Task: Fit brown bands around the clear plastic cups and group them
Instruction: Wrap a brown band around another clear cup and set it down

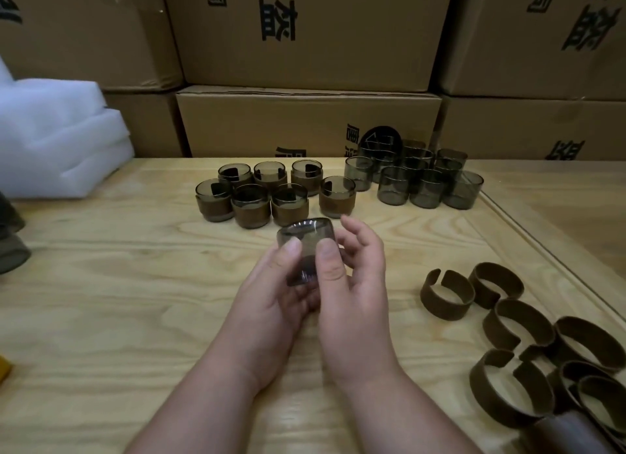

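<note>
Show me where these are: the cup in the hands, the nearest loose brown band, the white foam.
cup (pixel 303 247), head view, clear side wall
brown band (pixel 446 294), head view, outer front
white foam (pixel 61 138), head view, middle

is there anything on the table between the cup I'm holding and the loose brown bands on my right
Nothing visible. The held cup sits in both hands, left hand and right hand. Only bare table lies between it and the nearest loose band.
</note>
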A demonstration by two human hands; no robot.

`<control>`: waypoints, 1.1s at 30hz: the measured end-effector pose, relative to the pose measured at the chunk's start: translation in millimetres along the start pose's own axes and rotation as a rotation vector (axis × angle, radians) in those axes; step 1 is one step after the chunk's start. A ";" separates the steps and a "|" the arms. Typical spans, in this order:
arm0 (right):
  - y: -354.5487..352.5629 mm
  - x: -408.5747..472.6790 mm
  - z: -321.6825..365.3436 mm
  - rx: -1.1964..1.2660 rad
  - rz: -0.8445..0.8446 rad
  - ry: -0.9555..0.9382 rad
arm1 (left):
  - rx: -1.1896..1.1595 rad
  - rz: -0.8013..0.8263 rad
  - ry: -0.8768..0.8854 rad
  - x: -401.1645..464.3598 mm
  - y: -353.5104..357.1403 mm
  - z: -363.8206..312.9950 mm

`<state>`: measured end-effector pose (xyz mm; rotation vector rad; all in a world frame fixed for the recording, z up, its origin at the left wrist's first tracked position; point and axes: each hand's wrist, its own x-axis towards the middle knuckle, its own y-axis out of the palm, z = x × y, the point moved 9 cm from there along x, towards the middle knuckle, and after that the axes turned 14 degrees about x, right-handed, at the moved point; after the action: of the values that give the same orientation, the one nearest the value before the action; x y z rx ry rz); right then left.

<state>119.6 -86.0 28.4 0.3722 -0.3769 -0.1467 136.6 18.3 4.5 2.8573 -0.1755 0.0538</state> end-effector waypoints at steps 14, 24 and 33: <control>16.1 -4.3 -7.3 -0.351 0.161 0.070 | -0.257 -0.009 -0.106 -3.9 2.7 4.9; 27.1 -12.8 -6.5 -0.587 0.245 0.007 | -0.309 -0.037 -0.180 0.0 3.1 9.4; -1.6 -3.4 3.1 -0.318 -0.037 -0.015 | -0.247 -0.023 -0.099 1.4 5.1 6.4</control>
<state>115.2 -87.8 29.3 0.0647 -0.3548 -0.2418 137.5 11.5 -0.2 2.6164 -0.1576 -0.1069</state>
